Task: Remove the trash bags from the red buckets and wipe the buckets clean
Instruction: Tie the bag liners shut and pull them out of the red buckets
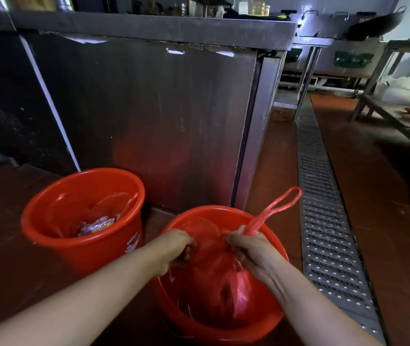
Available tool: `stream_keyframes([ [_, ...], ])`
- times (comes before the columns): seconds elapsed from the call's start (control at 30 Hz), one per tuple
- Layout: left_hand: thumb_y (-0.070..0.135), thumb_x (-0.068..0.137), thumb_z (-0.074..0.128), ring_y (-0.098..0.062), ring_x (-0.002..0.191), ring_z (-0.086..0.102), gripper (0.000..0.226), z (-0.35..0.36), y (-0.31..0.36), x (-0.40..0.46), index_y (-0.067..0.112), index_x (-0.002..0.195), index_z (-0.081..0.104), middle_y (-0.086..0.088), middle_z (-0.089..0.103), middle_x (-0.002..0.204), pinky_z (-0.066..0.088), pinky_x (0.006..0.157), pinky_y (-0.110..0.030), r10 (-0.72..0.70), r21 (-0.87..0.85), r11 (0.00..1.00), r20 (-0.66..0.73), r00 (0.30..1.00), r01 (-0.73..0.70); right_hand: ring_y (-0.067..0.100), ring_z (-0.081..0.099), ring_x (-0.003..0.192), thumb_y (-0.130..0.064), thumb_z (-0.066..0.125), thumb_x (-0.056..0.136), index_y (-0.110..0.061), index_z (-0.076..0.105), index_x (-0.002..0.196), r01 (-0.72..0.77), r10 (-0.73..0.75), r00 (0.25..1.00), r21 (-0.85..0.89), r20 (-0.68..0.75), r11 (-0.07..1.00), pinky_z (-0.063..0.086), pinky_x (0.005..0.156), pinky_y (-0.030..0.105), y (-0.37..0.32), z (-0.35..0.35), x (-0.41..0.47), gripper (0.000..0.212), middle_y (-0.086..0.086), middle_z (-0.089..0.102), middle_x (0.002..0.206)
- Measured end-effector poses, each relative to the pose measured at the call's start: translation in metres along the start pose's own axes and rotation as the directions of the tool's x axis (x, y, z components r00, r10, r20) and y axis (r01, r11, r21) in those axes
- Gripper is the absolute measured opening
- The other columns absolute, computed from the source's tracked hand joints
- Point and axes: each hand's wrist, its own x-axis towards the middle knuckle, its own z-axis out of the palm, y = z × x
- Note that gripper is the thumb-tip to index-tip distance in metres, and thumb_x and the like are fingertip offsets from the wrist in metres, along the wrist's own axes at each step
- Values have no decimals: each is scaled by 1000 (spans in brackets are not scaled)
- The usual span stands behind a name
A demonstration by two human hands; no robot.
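Two red buckets stand on the floor. The near bucket (271,318) holds a red trash bag (221,283) gathered at its top. My left hand (171,248) grips the left part of the bag's neck. My right hand (251,248) grips the right part, and a twisted red handle loop (277,208) sticks up out of its fist. The far bucket (56,236), to the left, holds another red bag (114,203) lying open with wrappers inside.
A steel counter cabinet (149,108) rises right behind both buckets. A metal floor drain grate (323,221) runs along the right. A low steel rack (398,121) with white bags stands at far right. The floor is reddish-brown tile.
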Motion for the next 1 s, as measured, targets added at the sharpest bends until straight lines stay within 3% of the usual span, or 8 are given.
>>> stream_keyframes([
  [0.07, 11, 86, 60, -9, 71, 52, 7, -3, 3, 14, 16, 91, 59, 3, 56, 79, 40, 66, -21, 319, 355, 894, -74, 945, -274, 13, 40, 37, 13, 63, 68, -14, 50, 46, 37, -35, 999, -46, 40, 998, 34, 35, 19, 2, 0, 1, 38, 16, 48, 63],
  [0.1, 14, 83, 64, -8, 87, 50, 22, -1, 5, 19, 19, 104, 60, 6, 56, 94, 38, 77, -19, 482, 510, 762, -36, 876, -398, 14, 41, 39, 10, 65, 62, -16, 49, 44, 51, -47, 997, -59, 57, 997, 35, 38, 20, 2, 1, 1, 35, 14, 47, 60],
  [0.17, 8, 80, 67, 0, 101, 45, 37, 8, 9, 25, 19, 114, 62, 12, 55, 106, 31, 90, -10, 639, 550, 578, 155, 753, -603, 20, 46, 48, 9, 66, 53, -17, 51, 44, 81, -78, 993, -25, 87, 996, 43, 51, 25, 1, 3, 4, 31, 12, 49, 57],
  [0.27, -8, 82, 62, 16, 80, 54, 26, 23, 8, 28, 13, 97, 64, 7, 62, 94, 39, 82, -5, 597, 298, 677, 312, 739, -673, 22, 55, 56, 13, 66, 49, -16, 52, 46, 142, -145, 986, 41, 85, 989, 48, 63, 30, 0, -1, 6, 32, 11, 55, 58],
  [0.4, -6, 83, 61, 14, 64, 51, 35, 32, -2, 35, 26, 72, 54, 11, 56, 73, 39, 68, -10, 592, 249, 731, 234, 771, -636, 19, 55, 54, 13, 66, 49, -19, 53, 47, 172, -173, 984, 40, 38, 984, 49, 58, 28, -1, -8, 3, 34, 6, 56, 59],
  [0.63, -5, 86, 56, 8, 61, 43, 33, 50, -4, 30, 24, 72, 50, 12, 49, 67, 35, 65, -12, 627, 136, 748, 175, 759, -650, 21, 59, 59, 22, 65, 60, -19, 55, 49, 291, -296, 954, -85, -45, 953, 50, 63, 32, -2, -16, 4, 44, 7, 63, 65],
  [0.9, -2, 87, 56, 7, 62, 41, 29, 57, 2, 21, 23, 73, 51, 11, 48, 67, 35, 65, -11, 653, 111, 722, 218, 725, -683, -1, 55, 57, 25, 58, 68, -16, 48, 63, 476, -623, 763, -503, -170, 721, 42, 62, 10, 3, -16, 11, 42, -5, 55, 58],
  [1.0, 2, 90, 54, 5, 62, 39, 25, 56, 3, 18, 21, 75, 52, 14, 47, 64, 35, 64, -13, 633, 17, 753, 256, 731, -658, 1, 59, 65, 8, 66, 73, -17, 56, 69, 519, -707, 693, -584, -140, 624, 42, 64, 11, 9, -20, 10, 27, -6, 59, 65],
])
